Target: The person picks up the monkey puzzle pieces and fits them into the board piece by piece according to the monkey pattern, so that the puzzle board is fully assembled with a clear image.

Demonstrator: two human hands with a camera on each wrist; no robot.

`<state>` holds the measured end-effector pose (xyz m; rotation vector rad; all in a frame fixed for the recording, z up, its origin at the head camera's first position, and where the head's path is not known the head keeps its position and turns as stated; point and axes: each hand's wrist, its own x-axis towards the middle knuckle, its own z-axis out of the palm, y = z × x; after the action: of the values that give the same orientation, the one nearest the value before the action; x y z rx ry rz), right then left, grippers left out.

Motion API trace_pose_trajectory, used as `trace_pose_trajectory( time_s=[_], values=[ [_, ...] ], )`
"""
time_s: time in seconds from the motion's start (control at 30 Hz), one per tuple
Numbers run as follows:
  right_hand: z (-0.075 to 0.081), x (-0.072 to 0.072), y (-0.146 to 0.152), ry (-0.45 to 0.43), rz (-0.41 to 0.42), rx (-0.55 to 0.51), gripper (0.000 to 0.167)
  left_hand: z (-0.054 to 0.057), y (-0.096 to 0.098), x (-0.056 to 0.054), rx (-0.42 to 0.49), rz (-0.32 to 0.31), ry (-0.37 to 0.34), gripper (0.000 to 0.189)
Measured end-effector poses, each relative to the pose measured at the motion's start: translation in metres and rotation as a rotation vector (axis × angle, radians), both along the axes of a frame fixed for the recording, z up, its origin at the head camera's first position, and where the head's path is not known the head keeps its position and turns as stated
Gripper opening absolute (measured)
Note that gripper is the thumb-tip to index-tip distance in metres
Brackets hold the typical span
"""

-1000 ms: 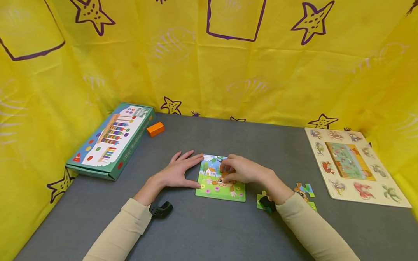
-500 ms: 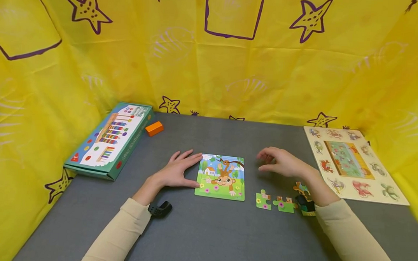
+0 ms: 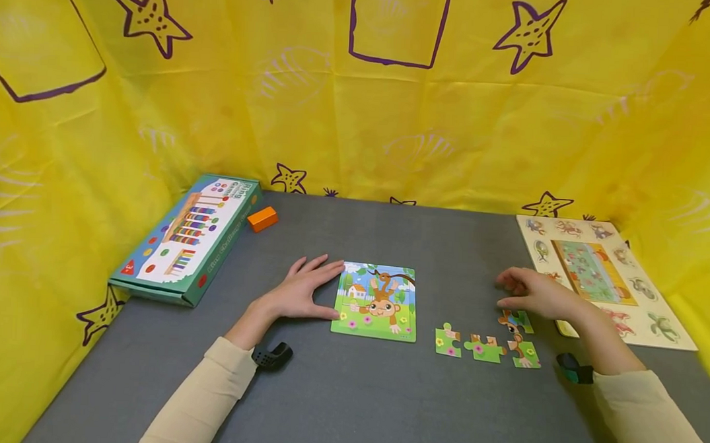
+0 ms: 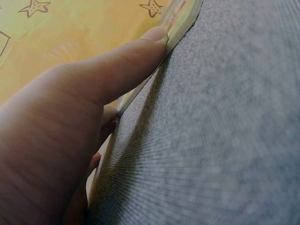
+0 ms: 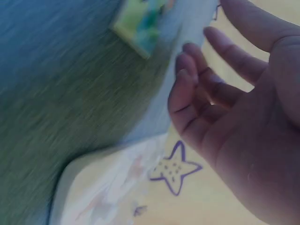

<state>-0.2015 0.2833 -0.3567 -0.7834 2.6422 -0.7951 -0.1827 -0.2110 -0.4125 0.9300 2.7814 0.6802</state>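
On grey table: square green monkey puzzle board, left hand flat, fingertips touching its edge; right hand loose, empty, above loose pieces.

No writing can be read. The green toy box, far left on the table, carries print on its lid and side, but the letters are too small and blurred.

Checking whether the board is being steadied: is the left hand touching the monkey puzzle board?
Touching. In the left wrist view the left hand presses its thumb against the edge of the monkey puzzle board.
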Motion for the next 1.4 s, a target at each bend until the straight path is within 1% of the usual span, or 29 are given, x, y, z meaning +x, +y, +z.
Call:
trace_pose_trajectory(
  time_s=[0.13,0.2,0.3,0.43,0.63,0.73,0.9,0.97,1.07,1.17,1.3,1.4],
  values=[
    [-0.003,0.005,0.010,0.019,0.005,0.050,0.044,0.001,0.000,-0.001,0.007,0.000,0.001,0.099],
    [-0.004,0.007,0.012,0.043,0.004,0.071,0.044,0.001,0.001,-0.002,0.004,0.002,-0.001,0.100],
    [-0.005,0.009,0.013,0.051,0.002,0.100,0.044,0.001,0.000,-0.001,-0.004,0.004,-0.003,0.100],
    [-0.005,0.012,0.013,0.027,0.015,0.130,0.044,0.000,0.000,-0.002,-0.005,0.004,-0.005,0.100],
    [-0.003,0.016,0.010,-0.051,0.028,0.145,0.031,-0.002,0.000,-0.002,-0.006,0.005,-0.004,0.100],
    [-0.003,0.018,0.009,-0.073,0.019,0.137,0.032,-0.002,0.000,-0.002,-0.006,0.001,-0.004,0.099],
    [-0.006,0.021,0.009,-0.039,0.011,0.134,0.039,-0.002,0.000,-0.001,-0.010,0.004,-0.004,0.100],
    [-0.006,0.021,0.009,-0.019,0.015,0.143,0.037,-0.001,0.000,-0.001,-0.011,0.006,-0.003,0.100],
    [-0.003,0.020,0.010,-0.001,0.035,0.124,0.025,-0.001,0.000,-0.001,-0.011,0.006,-0.003,0.100],
    [0.002,0.016,0.009,0.015,0.057,0.071,0.013,-0.001,0.000,-0.001,-0.010,0.008,-0.002,0.100],
    [0.011,0.012,0.003,0.030,0.065,0.009,0.011,-0.001,0.000,-0.001,-0.010,0.006,0.000,0.100],
    [0.015,0.010,-0.008,0.025,0.067,-0.035,0.008,-0.001,0.000,-0.001,-0.008,0.003,-0.001,0.100]
  ],
)
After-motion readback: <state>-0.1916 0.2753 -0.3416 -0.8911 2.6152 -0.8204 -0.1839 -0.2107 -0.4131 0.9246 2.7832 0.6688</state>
